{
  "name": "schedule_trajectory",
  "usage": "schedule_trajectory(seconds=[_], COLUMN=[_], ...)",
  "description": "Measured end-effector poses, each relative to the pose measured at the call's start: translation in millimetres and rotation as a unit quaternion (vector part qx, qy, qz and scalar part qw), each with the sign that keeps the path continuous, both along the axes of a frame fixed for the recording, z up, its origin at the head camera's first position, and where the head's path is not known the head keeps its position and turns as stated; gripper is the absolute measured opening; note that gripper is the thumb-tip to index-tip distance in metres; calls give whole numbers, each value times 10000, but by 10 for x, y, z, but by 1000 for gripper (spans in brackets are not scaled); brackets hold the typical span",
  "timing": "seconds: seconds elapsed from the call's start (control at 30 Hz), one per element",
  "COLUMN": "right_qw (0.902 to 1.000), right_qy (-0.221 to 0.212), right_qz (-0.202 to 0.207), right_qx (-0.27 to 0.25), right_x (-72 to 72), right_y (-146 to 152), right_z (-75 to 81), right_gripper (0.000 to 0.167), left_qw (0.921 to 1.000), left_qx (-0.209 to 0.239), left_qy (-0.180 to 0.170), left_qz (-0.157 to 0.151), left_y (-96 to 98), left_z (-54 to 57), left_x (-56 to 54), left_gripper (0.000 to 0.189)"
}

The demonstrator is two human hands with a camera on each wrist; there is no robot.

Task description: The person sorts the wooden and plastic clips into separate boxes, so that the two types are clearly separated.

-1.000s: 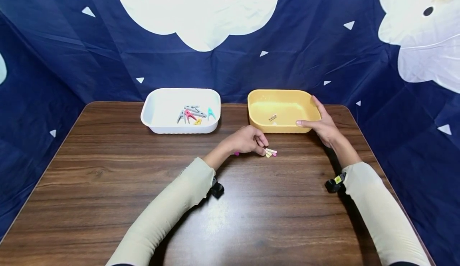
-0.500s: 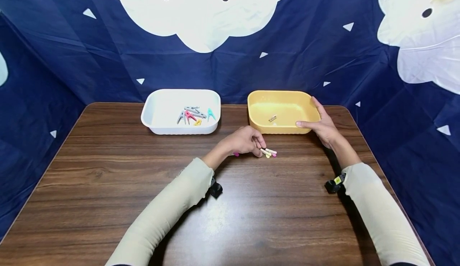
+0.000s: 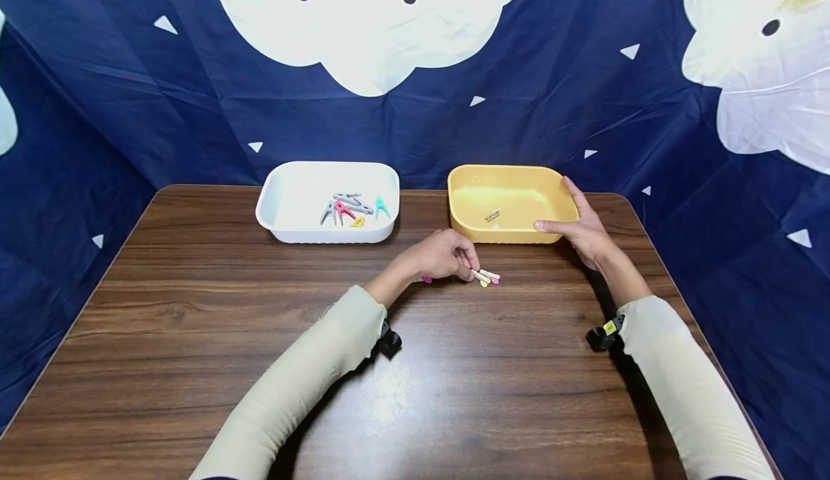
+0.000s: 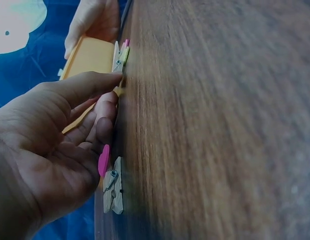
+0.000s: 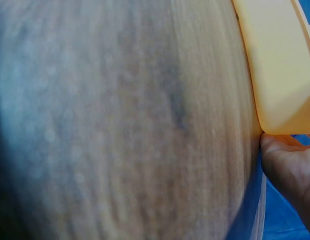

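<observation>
My left hand [image 3: 441, 255] pinches the near end of a wooden clothespin with a yellow tip [image 3: 482, 279] between thumb and fingertips, low over the table. A second wooden clothespin with a pink tip [image 3: 491, 276] lies right beside it. Under my left palm another clothespin [image 4: 113, 192], with a magenta piece on it, shows in the left wrist view. My right hand [image 3: 583, 229] grips the right end of the yellow bin [image 3: 512, 235], thumb over the front rim and fingers along the side. Inside that bin lies one small wooden clothespin [image 3: 493, 215].
A white bin [image 3: 324, 236] stands at the back left, holding several plastic clothespins in grey, red [image 3: 344, 210], teal [image 3: 381, 207] and yellow. Both bins sit on the brown wooden table [image 3: 214, 365], close to a dark blue cloth backdrop [image 3: 428, 134].
My left fingers have drawn slightly left, and more of the yellow-tipped clothespin shows beyond them. My right hand stays on the yellow bin.
</observation>
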State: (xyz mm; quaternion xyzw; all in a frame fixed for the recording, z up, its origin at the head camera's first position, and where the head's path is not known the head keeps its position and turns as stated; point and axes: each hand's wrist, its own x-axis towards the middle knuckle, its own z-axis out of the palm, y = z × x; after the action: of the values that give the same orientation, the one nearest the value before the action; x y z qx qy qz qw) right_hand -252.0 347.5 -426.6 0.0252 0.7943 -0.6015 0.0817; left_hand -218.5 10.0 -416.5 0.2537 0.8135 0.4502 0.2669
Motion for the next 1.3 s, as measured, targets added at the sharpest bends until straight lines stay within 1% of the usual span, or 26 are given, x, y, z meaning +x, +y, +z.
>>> schedule_trajectory(seconds=[0.2,0.5,0.7,0.87,1.0,1.3], right_qw=[10000,9999,10000,10000,10000,10000], right_qy=[-31,-41,-21,-20,-17,3], right_qz=[-5,-17,2,10,8,14], right_qx=[-26,-97,-70,-49,-71,-85], right_x=[15,29,27,26,19,2], right_y=[-1,5,10,13,7,5], right_z=[7,16,23,22,22,1], right_gripper=[125,124,124,125,125,125], left_qw=[9999,9998,9995,9987,9980,9972], left_qx=[15,135,289,459,575,708], left_qy=[114,84,-68,-165,-241,-250], left_qz=[-77,-143,-113,-121,-71,-20], left_y=[4,20,38,55,66,81], left_z=[8,32,34,37,45,65], left_x=[2,-13,-20,-12,1,22], left_gripper=[11,12,12,12,12,11])
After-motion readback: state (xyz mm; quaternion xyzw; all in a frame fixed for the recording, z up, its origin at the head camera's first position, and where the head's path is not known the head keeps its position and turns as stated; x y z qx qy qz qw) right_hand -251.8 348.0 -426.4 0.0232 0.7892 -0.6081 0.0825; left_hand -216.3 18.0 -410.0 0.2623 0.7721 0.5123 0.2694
